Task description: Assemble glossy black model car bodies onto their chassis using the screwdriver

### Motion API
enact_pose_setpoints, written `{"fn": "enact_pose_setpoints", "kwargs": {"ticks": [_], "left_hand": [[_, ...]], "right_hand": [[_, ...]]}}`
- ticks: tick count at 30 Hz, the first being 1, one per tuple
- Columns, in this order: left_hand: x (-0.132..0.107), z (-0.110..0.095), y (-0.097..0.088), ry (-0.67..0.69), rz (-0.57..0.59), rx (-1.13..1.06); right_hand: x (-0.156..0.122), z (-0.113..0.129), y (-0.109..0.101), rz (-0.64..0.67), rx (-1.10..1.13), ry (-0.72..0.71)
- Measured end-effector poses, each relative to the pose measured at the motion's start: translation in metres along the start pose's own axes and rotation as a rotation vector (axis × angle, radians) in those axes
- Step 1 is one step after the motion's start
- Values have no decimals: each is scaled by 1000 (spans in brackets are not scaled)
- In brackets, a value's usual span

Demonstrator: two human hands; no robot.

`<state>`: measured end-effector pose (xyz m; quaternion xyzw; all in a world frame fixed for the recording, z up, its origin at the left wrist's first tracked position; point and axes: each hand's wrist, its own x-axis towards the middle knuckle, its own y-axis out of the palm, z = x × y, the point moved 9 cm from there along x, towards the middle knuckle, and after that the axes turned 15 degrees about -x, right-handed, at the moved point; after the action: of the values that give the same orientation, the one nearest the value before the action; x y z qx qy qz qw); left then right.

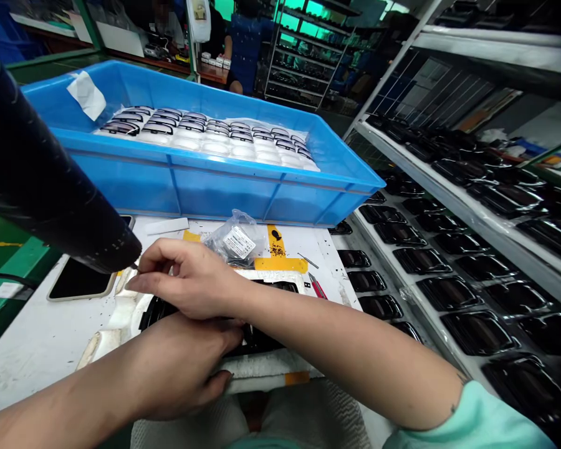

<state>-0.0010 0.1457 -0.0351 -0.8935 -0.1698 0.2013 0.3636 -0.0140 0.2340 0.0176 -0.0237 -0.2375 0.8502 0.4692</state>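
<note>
A large black cylindrical tool, seemingly an electric screwdriver (pixel 75 193), slants in from the upper left. Its thin tip meets the fingertips of my right hand (pixel 191 280), where thumb and forefinger are pinched together; anything tiny between them is too small to name. Below it, my left hand (pixel 182 365) lies over a glossy black plastic part (pixel 262 340), gripping it with fingers partly hidden under my right hand and the thumb toward me. A white foam holder (pixel 280 365) with yellow tape cradles the black part.
Behind stands a blue bin (pixel 224 181) with rows of black-edged parts on white padding. Around the holder lie a clear bag (pixel 238 240) with a label, a red cutter knife (pixel 316 287) and a phone (pixel 81 277). Racks of black parts (pixel 477 324) fill the right; people sit beyond.
</note>
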Motion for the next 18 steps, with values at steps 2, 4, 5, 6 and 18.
{"fn": "enact_pose_setpoints", "kwargs": {"ticks": [2,4,5,6,18], "left_hand": [[-2,1,1,7,-22,54],[-4,-1,0,15,-49,106],[-5,-3,-2,11,-62,122],[-5,-4,-3,0,-71,133],[1,-3,0,-61,35,14]], "right_hand": [[-2,3,5,-3,-64,2],[-4,2,9,-10,-95,15],[-5,1,11,-12,-99,22],[-6,0,13,-11,-101,31],[0,-6,-3,-78,-334,170]]}}
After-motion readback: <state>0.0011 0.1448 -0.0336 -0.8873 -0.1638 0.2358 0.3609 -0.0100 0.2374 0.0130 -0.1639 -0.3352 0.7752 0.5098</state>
